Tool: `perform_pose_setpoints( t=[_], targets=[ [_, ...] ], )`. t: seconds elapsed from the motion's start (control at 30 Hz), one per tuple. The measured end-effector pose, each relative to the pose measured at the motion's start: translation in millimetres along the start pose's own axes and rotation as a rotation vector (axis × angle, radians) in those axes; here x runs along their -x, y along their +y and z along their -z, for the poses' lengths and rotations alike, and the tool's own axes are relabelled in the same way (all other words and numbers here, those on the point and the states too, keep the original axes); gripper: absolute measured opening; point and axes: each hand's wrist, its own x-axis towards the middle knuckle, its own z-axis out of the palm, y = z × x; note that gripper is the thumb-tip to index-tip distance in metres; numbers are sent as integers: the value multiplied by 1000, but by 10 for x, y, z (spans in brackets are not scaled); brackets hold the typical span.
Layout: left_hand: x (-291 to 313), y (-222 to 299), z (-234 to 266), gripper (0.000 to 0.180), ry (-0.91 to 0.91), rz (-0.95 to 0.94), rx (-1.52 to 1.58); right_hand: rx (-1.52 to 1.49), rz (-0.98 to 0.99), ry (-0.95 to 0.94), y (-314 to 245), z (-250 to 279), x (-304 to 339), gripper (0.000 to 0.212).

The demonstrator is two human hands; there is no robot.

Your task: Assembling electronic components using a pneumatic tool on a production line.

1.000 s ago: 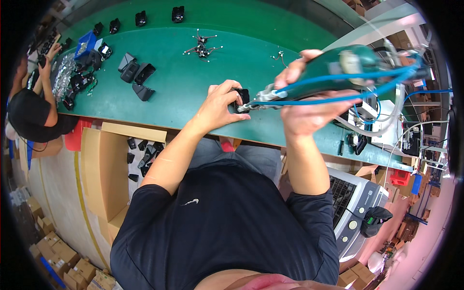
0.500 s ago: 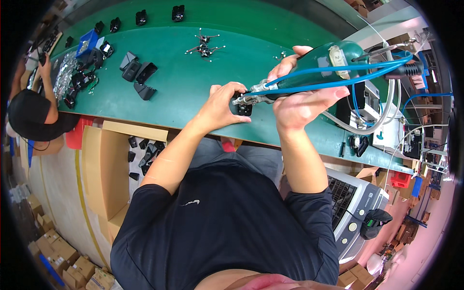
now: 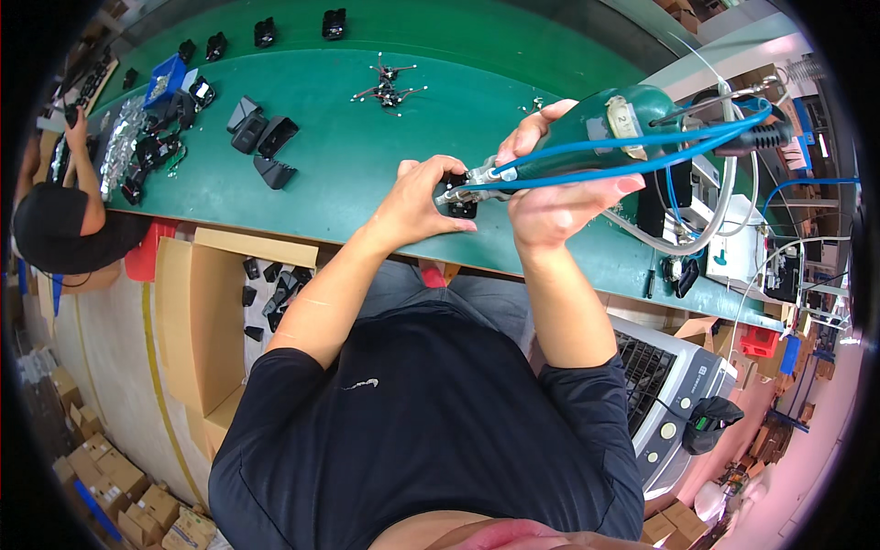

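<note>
My right hand [image 3: 555, 206] grips a green power screwdriver [image 3: 582, 115] with blue air hoses [image 3: 610, 172] along its body. The metal nose of the tool points left, over a small black plastic housing [image 3: 464, 208] on the green workbench [image 3: 339, 183]. My left hand [image 3: 412, 203] holds that housing between thumb and fingers, close to the bench's near edge. The nose and my fingers partly cover the housing, so where the bit touches is hidden.
Several black plastic covers [image 3: 275, 137] lie left of my hands. Small wired boards [image 3: 390, 92] sit farther back, and black housings [image 3: 334, 25] stand along the far side. A co-worker [image 3: 55, 220] is at far left. An open carton [image 3: 206, 330] stands below the bench.
My right hand and the screwdriver have shifted slightly left. My left hand stays almost in place on the housing. The co-worker's raised hand has moved a little left.
</note>
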Motion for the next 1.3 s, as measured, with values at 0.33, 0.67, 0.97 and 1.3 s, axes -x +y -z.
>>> perform_pose_setpoints(
  t=[0.33, 0.67, 0.97, 1.3],
  targets=[
    [-203, -51, 161, 93, 16, -82, -38, 236, 327, 26, -955, 91, -727, 107],
    [-2249, -947, 828, 76, 6, 425, -666, 512, 512, 121, -590, 614, -333, 43],
    [-975, -549, 1694, 32, 417, 35, -922, 866, 734, 268, -911, 509, -373, 44],
    [714, -584, 1260, 78, 573, 465, -811, 1069, 262, -429, 1160, 33, -299, 25]
  ],
)
